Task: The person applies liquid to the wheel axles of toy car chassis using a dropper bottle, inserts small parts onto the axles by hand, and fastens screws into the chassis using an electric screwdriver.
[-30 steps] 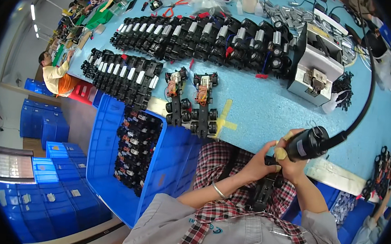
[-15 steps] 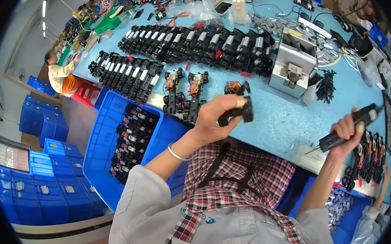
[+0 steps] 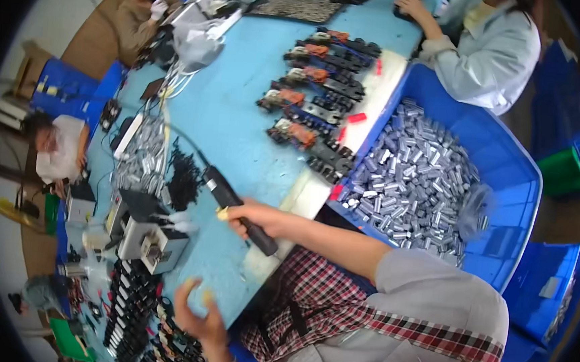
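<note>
- The left hand is held open, its fingers curved and apart, with nothing seen between them; it is best kept clear of the tool until a part is to be steadied.
- By the right hand, a black, cylindrical, corded power screwdriver is gripped around its middle, slanted above the tabletop near its pale edge. A firm but relaxed hold would be advised; the bit cannot be made out, so its direction should be checked before contact.
- Beyond the left hand, black plastic vehicle chassis topped with silver cylinders are ranged in a close row, which should not be brushed by a sleeve.
- Past the driver, a white box-shaped device with a metal fitting is stood on the blue tabletop; the thin black cable is best kept from catching on it or on the heap of small black parts.
- Farther off, black chassis with orange wiring are laid side by side by the table's edge. If one is to be picked up, it should probably be lifted by its frame, with the loose wires spared.
</note>
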`<action>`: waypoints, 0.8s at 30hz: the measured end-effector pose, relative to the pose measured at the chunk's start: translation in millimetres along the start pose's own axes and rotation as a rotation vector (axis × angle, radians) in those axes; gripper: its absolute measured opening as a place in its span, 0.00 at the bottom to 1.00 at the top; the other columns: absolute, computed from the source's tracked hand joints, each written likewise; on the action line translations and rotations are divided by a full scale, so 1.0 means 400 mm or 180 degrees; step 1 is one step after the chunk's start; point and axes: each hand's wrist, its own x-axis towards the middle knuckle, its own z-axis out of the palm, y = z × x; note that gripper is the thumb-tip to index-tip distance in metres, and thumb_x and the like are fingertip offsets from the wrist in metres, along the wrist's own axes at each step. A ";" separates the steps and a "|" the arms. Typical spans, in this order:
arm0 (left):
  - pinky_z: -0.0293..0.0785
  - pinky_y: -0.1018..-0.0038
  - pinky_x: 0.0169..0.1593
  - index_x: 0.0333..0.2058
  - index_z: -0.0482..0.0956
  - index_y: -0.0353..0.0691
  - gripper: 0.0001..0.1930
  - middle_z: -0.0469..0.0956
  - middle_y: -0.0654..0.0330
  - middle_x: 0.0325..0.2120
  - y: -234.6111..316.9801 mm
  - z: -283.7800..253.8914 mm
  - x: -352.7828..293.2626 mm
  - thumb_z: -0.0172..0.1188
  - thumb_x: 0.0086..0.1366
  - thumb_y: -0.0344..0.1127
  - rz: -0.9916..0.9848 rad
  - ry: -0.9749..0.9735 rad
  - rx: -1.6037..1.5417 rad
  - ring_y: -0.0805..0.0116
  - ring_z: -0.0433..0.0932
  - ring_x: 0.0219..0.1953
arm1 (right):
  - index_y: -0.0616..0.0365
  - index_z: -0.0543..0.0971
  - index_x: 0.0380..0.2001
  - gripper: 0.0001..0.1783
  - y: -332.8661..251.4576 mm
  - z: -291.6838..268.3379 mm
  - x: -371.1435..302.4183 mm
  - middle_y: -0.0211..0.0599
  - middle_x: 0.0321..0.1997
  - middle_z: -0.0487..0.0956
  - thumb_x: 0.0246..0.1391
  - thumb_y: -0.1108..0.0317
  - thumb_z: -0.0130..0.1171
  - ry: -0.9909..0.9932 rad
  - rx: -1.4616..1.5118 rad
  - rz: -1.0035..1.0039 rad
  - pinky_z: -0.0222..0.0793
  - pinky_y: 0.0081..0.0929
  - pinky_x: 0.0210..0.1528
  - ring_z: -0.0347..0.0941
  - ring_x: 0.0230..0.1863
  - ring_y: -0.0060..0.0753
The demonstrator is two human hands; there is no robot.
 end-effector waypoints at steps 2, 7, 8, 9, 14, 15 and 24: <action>0.70 0.65 0.42 0.38 0.74 0.35 0.18 0.75 0.52 0.33 0.168 0.225 0.164 0.63 0.45 0.29 0.0824 -0.0624 -0.0791 0.55 0.73 0.36 | 0.53 0.68 0.21 0.12 -0.034 0.087 -0.134 0.24 0.16 0.67 0.51 0.62 0.57 0.0433 0.0699 -0.1104 0.65 0.21 0.20 0.64 0.16 0.18; 0.69 0.69 0.38 0.35 0.70 0.38 0.16 0.69 0.56 0.30 0.387 0.581 0.211 0.61 0.46 0.32 0.1671 -0.2040 0.0468 0.60 0.69 0.36 | 0.55 0.67 0.25 0.11 -0.039 0.034 -0.080 0.25 0.16 0.67 0.49 0.64 0.58 0.0287 -0.0041 -0.0281 0.62 0.19 0.17 0.62 0.15 0.17; 0.69 0.69 0.38 0.35 0.70 0.38 0.16 0.69 0.56 0.30 0.369 0.616 0.185 0.61 0.46 0.32 0.1588 -0.2053 0.0505 0.60 0.69 0.36 | 0.55 0.67 0.25 0.11 -0.038 0.039 -0.082 0.25 0.16 0.67 0.49 0.64 0.58 0.0248 -0.0026 -0.0201 0.62 0.19 0.17 0.62 0.15 0.17; 0.68 0.71 0.37 0.35 0.70 0.38 0.15 0.69 0.56 0.29 0.345 0.635 0.168 0.60 0.47 0.31 0.1726 -0.1642 0.0852 0.61 0.68 0.35 | 0.55 0.67 0.25 0.11 -0.038 0.049 -0.077 0.25 0.16 0.67 0.49 0.63 0.58 0.0202 -0.0030 -0.0274 0.61 0.19 0.17 0.62 0.15 0.18; 0.71 0.70 0.39 0.37 0.70 0.38 0.16 0.69 0.55 0.31 0.263 0.593 0.169 0.55 0.46 0.24 0.1583 -0.1289 0.0705 0.58 0.68 0.36 | 0.54 0.69 0.24 0.10 -0.019 0.062 -0.030 0.24 0.15 0.66 0.49 0.63 0.58 0.0163 -0.0380 -0.0397 0.59 0.18 0.16 0.63 0.15 0.17; 0.72 0.69 0.37 0.37 0.70 0.37 0.16 0.71 0.54 0.34 0.247 0.563 0.180 0.54 0.46 0.22 0.1543 -0.0971 0.0326 0.57 0.70 0.40 | 0.54 0.69 0.22 0.11 -0.007 0.043 -0.015 0.24 0.14 0.65 0.50 0.62 0.58 0.0216 -0.0639 -0.0440 0.58 0.18 0.16 0.63 0.15 0.17; 0.73 0.77 0.43 0.43 0.73 0.35 0.20 0.76 0.58 0.38 0.104 -0.181 0.114 0.61 0.48 0.19 -0.0409 0.0631 -0.1837 0.71 0.76 0.40 | 0.53 0.69 0.35 0.10 0.010 -0.005 -0.025 0.21 0.18 0.64 0.55 0.60 0.52 0.0610 0.0034 -0.0276 0.58 0.16 0.19 0.59 0.16 0.15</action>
